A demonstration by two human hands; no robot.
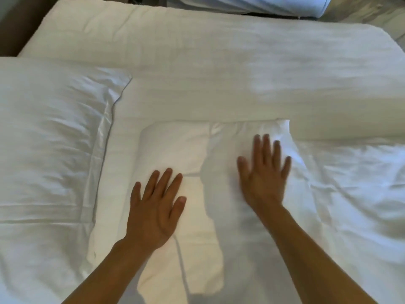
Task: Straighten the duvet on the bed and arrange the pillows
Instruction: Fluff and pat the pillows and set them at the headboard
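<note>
Left hand [156, 207]: lies flat, palm down, on the near left part of the middle pillow; fingers straight and a little spread, grasping nothing.
Right hand [264, 172]: also flat and palm down, fingers straight and spread, farther up the same pillow toward its far right corner; released, holding nothing. It is blurred, so the fingertips are soft in outline.
Middle pillow [175, 148]: white, in the centre of the view, under both hands. Its far edge runs straight across; its far right corner sits against a raised fold of the duvet.
Left pillow [52, 137]: white, larger in the view, with a flat flanged border and creases running across it. It lies just beside the middle pillow, a narrow strip of bedding between them.
Duvet [219, 69]: white, faintly striped, spread across the far half of the bed, fairly smooth. Its far edge is rounded and thick.
Crumpled bedding [355, 194]: white fabric on the right, wrinkled; whether it is sheet or part of the duvet I cannot tell.
Far pillow [274, 3]: a bluish-white pillow at the top edge, beyond the duvet, only partly in view.
Light: a bright patch falls on the middle pillow's left half.
</note>
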